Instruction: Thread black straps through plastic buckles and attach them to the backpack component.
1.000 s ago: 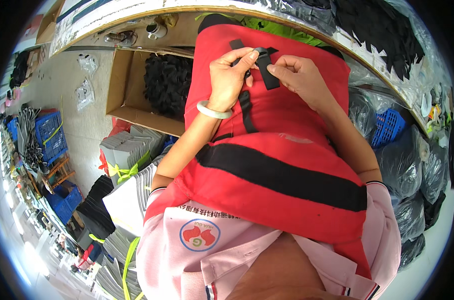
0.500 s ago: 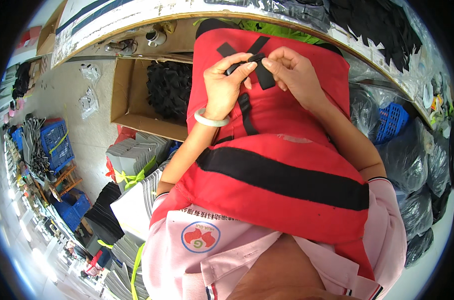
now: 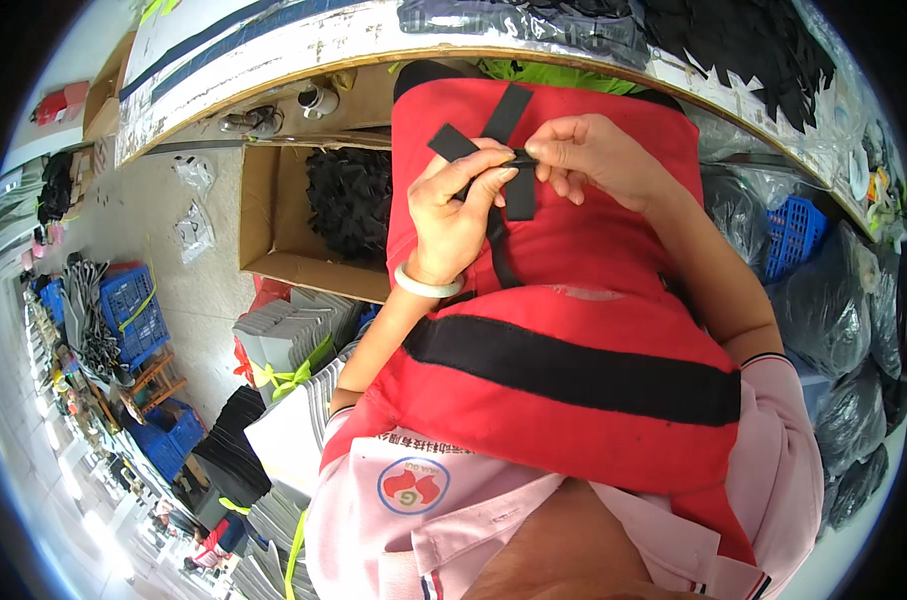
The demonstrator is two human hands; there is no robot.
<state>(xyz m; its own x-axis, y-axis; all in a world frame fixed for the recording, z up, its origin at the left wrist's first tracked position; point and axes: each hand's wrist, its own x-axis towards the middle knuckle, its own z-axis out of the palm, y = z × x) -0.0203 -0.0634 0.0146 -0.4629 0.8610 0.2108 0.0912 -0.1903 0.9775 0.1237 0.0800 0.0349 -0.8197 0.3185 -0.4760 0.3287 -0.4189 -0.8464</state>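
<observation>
Above the red apron on my lap, both hands hold a small piece made of black fabric straps. My left hand pinches it between thumb and fingers. One flat strap end sticks out beyond those fingers, and another strap points away from me. A third black strap end hangs down between the hands. My right hand is closed in a pinch at the right edge of the piece, where the straps meet. The fingers hide the exact joint. Another black strap lies on the apron below.
A cardboard box of black pieces stands left of my lap. Beyond my knees runs a worktable edge, with a black strip pile on top. Grey stacked sheets are at my left, plastic bags and a blue basket at my right.
Both hands have come slightly nearer to me with the piece. The lower strap end, slanted to the right before, now hangs straight down. The whole view has shifted a little.
</observation>
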